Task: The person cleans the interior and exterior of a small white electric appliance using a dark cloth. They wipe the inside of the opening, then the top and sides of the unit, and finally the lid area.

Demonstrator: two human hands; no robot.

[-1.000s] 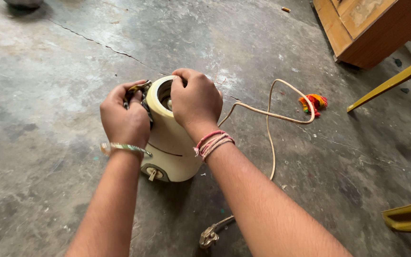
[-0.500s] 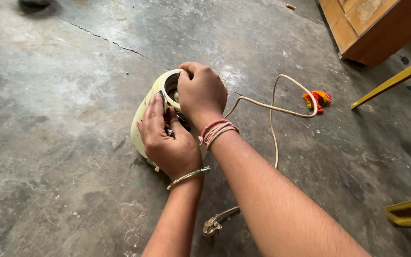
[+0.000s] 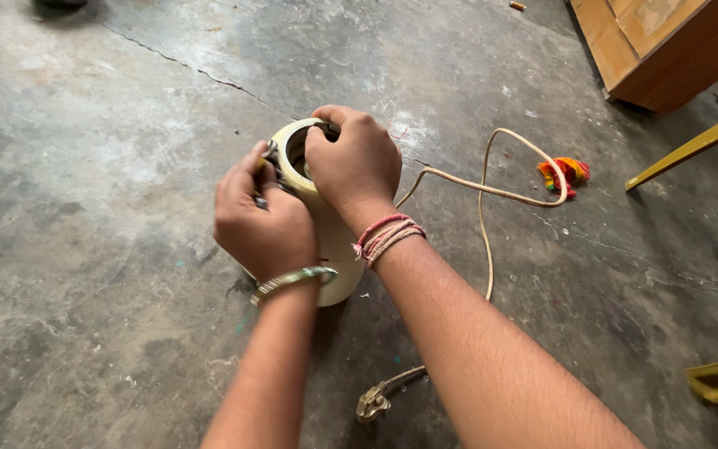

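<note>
Both hands work the cream housing [image 3: 326,241]: right hand [image 3: 357,162] clamped on its rim, left hand [image 3: 261,220] pinching a dark part; nothing looks removed yet.

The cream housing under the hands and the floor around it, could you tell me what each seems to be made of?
The cream housing looks like moulded plastic: smooth, even in colour, slightly glossy, with a rounded rim. The floor looks like bare concrete: grey, mottled, matt, with a thin crack running across it. Both hands, left hand and right hand, grip the housing's top.

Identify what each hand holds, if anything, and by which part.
Both hands grip the cream appliance body: the right hand over its open top rim, the left hand against its upper side, fingers on dark parts there.
</note>
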